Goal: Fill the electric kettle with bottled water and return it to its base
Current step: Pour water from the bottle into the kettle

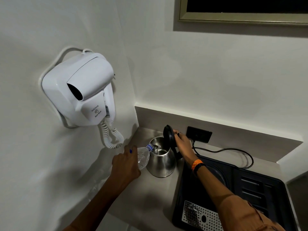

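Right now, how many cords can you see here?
2. The white coiled cord hangs under the wall hair dryer; a black cord loops from the wall socket across the counter. Others may be hidden.

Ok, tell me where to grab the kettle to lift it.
Grip the black handle on the kettle, coming from the right. The right hand is already there holding the lid open, and the left hand with the bottle blocks the spout side.
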`<action>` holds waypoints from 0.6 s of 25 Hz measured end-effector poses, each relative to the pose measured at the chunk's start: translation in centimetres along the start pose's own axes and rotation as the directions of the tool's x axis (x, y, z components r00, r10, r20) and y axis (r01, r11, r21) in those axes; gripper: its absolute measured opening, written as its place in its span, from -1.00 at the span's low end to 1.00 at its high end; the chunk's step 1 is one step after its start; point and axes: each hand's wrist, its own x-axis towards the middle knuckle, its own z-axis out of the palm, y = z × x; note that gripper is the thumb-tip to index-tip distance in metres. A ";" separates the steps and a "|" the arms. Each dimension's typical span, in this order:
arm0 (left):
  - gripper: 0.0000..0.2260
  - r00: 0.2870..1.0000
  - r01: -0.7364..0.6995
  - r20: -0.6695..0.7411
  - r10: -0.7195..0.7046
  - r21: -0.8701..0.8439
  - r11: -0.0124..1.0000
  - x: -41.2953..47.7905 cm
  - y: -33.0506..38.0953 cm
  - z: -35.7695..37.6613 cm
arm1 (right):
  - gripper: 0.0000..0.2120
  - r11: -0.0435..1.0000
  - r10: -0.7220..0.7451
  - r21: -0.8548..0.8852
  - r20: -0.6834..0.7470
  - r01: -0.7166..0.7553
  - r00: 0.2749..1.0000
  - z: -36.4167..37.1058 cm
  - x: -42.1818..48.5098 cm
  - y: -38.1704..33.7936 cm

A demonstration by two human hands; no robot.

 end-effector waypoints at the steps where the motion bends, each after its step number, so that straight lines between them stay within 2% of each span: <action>1: -0.25 1.000 0.000 -0.002 0.000 -0.004 1.000 0.0 0.0 0.0 | -0.73 1.000 0.003 0.000 0.001 -0.003 1.000 0.0 0.0 0.0; 15: -0.23 1.000 0.002 -0.012 -0.002 -0.049 0.999 0.0 0.0 1.1 | -0.72 1.000 -0.002 -0.024 -0.001 0.001 1.000 0.0 -0.3 -0.5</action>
